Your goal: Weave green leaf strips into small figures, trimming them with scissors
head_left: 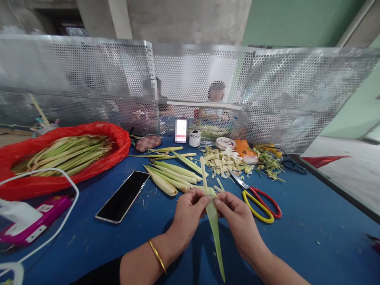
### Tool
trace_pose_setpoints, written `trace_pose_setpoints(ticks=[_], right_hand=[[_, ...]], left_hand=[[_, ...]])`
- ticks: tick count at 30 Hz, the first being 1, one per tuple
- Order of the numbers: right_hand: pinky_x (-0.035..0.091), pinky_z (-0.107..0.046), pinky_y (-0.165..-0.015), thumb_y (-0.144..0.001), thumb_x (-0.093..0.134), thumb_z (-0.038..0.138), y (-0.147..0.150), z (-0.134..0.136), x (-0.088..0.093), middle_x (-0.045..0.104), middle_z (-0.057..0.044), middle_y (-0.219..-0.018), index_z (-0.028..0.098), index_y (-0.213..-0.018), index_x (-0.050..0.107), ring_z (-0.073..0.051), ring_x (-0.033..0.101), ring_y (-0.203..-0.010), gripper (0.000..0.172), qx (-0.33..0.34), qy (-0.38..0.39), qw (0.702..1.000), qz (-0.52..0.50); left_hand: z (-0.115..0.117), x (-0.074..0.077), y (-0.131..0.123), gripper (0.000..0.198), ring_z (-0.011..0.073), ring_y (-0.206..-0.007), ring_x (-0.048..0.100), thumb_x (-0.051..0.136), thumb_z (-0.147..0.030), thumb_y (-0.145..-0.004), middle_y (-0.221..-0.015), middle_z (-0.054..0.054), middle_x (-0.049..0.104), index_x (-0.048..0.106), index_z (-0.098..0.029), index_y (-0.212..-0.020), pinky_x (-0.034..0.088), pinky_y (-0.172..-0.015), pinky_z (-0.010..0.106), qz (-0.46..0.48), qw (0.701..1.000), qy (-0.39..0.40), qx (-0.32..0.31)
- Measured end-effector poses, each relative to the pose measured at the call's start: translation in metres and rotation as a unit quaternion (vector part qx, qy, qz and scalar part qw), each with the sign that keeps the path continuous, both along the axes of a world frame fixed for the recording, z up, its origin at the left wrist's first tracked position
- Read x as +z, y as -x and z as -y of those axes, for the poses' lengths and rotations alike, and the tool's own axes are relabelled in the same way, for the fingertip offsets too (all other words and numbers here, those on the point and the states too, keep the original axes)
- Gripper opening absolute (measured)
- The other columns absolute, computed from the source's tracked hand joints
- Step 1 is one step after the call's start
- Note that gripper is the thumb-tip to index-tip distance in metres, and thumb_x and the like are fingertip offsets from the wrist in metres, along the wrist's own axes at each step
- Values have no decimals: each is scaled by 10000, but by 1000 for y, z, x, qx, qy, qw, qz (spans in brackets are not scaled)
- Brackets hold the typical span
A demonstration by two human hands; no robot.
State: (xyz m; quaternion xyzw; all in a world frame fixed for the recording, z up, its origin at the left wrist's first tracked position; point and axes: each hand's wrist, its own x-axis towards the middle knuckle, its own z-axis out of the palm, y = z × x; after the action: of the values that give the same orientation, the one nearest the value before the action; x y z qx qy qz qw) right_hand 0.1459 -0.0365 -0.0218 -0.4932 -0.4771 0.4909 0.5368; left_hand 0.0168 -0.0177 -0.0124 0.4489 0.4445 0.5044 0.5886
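A green leaf strip (216, 237) is pinched by the left hand (188, 211) and the right hand (239, 219), both closed on it, just left of the scissors (258, 198). The gripped part is hidden by fingertips.

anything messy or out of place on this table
Cut leaf scraps lie scattered loose on the blue table behind the scissors. Nothing else stands out; the left hand and right hand pinch an intact leaf strip.
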Motion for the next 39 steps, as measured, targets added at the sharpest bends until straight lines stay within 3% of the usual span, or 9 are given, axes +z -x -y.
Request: trace_pose_setpoints(ticks=[7, 13, 21, 33, 39], right_hand=[[386, -233, -546, -782, 677, 424, 0, 0, 6, 550, 25, -603, 176, -728, 611, -124, 470, -574, 263, -22, -1, 1000, 4], [415, -238, -566, -762, 687, 423, -1, 1, 12, 574, 19, -635, 183, -730, 625, -128, 483, -593, 250, -53, -26, 998, 34], [408, -226, -552, -709, 750, 398, -1, 1, 7, 566, 32, -597, 179, -697, 627, -118, 491, -571, 251, 7, 24, 1000, -13], [420, -252, -586, -757, 689, 386, 0, 2, 8, 560, 18, -607, 191, -687, 618, -139, 489, -591, 219, -45, -12, 999, -6], [433, -254, -593, -765, 677, 402, 0, 3, 11, 587, 22, -612, 200, -692, 614, -143, 520, -595, 224, -47, -25, 998, 16]], left_hand=[[-1, 0, 1, 251, 84, -472, 471, 720, -362, -666, -502, -49, 531, 567, -166, -638, 397, -471, 194, 19, 1000, 14, 12], [1, -2, 0, 236, 111, -545, 533, 700, -356, -683, -612, -6, 602, 623, -144, -753, 414, -492, 206, 2, 997, 38, -74], [-3, -8, 2, 148, 80, -519, 463, 668, -269, -715, -572, -46, 540, 578, -161, -670, 381, -495, 191, -40, 998, -44, -18], [-2, 0, 0, 238, 86, -488, 490, 706, -340, -659, -519, -55, 535, 540, -181, -600, 412, -503, 203, -24, 998, -13, 51], [-2, -1, -1, 270, 127, -541, 584, 707, -411, -677, -606, -6, 636, 600, -167, -719, 480, -549, 240, 15, 1000, 16, 21]])
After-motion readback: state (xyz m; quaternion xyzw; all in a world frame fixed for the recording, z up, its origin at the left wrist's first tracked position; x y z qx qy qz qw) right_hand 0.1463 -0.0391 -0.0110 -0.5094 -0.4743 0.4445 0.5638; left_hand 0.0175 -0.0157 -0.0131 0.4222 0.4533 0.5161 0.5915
